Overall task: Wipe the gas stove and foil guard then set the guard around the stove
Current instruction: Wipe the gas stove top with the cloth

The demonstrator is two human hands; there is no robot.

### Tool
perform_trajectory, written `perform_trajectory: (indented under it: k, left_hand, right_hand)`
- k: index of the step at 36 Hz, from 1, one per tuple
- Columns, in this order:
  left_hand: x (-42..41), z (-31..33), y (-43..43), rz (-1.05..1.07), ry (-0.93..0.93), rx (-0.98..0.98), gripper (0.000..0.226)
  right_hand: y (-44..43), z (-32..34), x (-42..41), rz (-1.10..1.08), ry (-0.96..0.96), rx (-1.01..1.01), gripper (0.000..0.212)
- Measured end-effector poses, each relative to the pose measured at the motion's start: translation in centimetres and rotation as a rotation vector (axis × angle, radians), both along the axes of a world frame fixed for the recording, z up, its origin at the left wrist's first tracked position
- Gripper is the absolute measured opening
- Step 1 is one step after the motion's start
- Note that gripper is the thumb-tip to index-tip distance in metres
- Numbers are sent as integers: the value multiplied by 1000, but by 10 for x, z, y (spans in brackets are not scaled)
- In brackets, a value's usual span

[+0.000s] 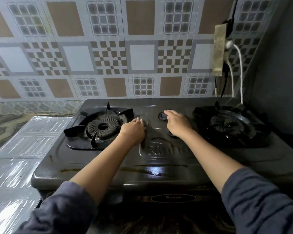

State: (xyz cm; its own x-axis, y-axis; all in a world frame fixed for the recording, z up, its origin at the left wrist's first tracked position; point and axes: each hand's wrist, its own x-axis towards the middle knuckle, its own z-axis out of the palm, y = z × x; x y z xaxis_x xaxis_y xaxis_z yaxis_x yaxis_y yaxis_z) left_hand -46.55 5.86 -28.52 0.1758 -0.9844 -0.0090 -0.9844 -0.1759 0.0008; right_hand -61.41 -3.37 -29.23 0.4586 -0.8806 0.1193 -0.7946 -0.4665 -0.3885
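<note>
A black two-burner gas stove point(159, 159) fills the middle of the view. Both my hands rest on its centre panel between the left burner point(102, 126) and the right burner point(227, 124). My left hand point(134, 130) lies with its fingers curled under, and nothing shows in it. My right hand point(177, 124) presses palm down on a dark cloth point(162, 116), which peeks out at the fingertips and by the wrist. The silver foil guard point(24, 149) lies flat on the counter, left of the stove and partly under its edge.
A patterned tile wall stands close behind the stove. At the right, a wall socket strip point(219, 49) has white and black cords point(240, 73) hanging down behind the right burner. A dark wall closes the right side.
</note>
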Motion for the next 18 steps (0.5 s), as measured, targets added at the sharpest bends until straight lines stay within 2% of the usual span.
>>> perform_trajectory:
  k: [6, 18]
  left_hand:
    - [6, -7, 1, -32, -98, 13, 47]
    - [5, 2, 19, -68, -280, 62, 48]
  right_hand:
    - [-2, 4, 39, 210, 26, 36, 44]
    - [13, 4, 33, 350, 10, 49, 40]
